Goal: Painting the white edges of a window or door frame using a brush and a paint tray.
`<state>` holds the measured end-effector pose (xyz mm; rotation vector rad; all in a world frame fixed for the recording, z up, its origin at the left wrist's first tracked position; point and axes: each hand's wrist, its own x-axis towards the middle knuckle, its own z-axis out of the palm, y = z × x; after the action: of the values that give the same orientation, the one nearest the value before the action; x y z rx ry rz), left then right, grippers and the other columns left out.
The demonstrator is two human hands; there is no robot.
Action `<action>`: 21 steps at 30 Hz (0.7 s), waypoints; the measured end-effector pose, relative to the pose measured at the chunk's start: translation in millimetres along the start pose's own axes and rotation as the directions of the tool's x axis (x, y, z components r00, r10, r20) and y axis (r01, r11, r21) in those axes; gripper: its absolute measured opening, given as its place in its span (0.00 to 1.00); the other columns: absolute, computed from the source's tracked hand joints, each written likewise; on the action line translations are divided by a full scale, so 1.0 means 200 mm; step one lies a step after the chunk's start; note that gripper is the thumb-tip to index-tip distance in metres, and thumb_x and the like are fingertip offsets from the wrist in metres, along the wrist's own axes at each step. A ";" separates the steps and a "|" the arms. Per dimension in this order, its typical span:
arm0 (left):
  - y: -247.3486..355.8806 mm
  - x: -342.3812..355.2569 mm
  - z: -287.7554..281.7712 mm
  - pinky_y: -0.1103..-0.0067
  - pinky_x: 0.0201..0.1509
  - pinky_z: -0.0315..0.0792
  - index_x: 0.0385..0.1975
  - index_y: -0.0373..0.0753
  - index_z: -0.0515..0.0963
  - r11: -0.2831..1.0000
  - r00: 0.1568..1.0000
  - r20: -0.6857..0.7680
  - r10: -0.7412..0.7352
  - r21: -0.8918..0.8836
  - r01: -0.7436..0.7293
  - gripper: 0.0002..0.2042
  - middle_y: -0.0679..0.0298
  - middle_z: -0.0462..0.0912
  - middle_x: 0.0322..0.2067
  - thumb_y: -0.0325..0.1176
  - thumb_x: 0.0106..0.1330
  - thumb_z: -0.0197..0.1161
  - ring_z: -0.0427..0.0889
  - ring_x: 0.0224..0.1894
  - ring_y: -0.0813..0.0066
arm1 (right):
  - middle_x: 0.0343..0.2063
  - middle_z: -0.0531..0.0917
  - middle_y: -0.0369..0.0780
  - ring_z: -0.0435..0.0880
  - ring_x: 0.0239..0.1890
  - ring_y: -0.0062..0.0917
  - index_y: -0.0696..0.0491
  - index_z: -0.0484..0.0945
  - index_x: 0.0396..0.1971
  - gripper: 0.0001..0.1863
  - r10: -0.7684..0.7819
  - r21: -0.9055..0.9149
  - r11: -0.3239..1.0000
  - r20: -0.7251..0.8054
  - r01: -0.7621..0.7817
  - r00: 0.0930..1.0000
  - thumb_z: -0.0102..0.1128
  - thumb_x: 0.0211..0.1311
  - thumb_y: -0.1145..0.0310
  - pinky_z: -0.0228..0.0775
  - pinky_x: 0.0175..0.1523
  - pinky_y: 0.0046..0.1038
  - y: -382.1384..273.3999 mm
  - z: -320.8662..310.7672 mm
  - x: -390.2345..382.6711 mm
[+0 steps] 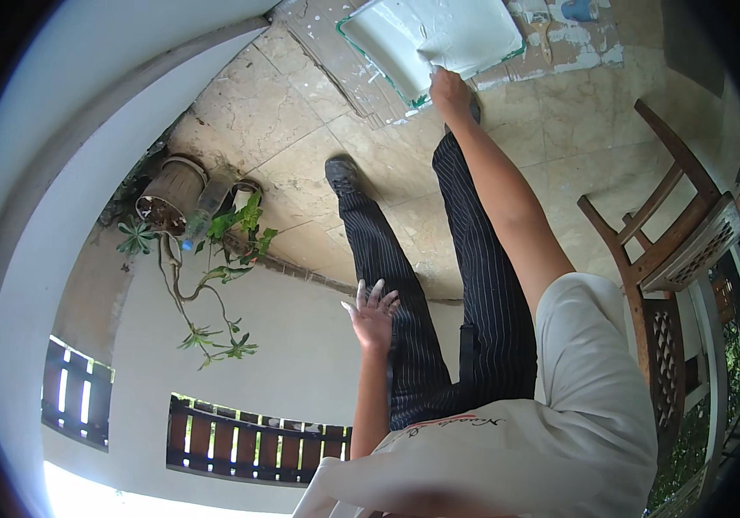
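My right hand (pixel 449 93) reaches far forward to the front edge of a shallow tray (pixel 346 33) with a green rim, coated inside with white paint (pixel 465 39). Its fingers are closed around a small tool with a greyish, flat-looking end (pixel 427 59), which dips into the paint. Whether that tool is a brush or a scraper is hard to make out. Over my left thigh hangs my left hand (pixel 373 319), empty, with fingers spread and whitish smears on the fingertips.
Paint-spattered cardboard (pixel 335 65) lies under the tray. On it, to the right, are a paintbrush (pixel 544 34) and a blue container (pixel 579 10). A wooden chair (pixel 672 224) stands at the right. Potted plants (pixel 171 194) line the left wall.
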<state>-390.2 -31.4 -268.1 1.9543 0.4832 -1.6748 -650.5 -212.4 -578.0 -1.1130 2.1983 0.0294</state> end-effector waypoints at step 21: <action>0.26 -0.36 0.30 0.64 0.50 0.59 0.59 0.47 0.46 0.976 0.952 0.275 0.134 0.131 -0.175 0.35 0.55 0.61 0.53 0.64 0.57 0.28 0.67 0.46 0.54 | 0.30 0.75 0.30 0.66 0.29 0.12 0.56 0.71 0.44 0.18 -0.223 0.845 0.527 0.241 -0.091 0.945 0.46 0.59 0.60 0.59 0.34 0.15 0.48 -1.16 -0.49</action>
<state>-421.0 -104.3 -194.9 1.7813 0.0988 -1.8807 -805.9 -152.0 -367.4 -0.5392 1.5070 -0.7838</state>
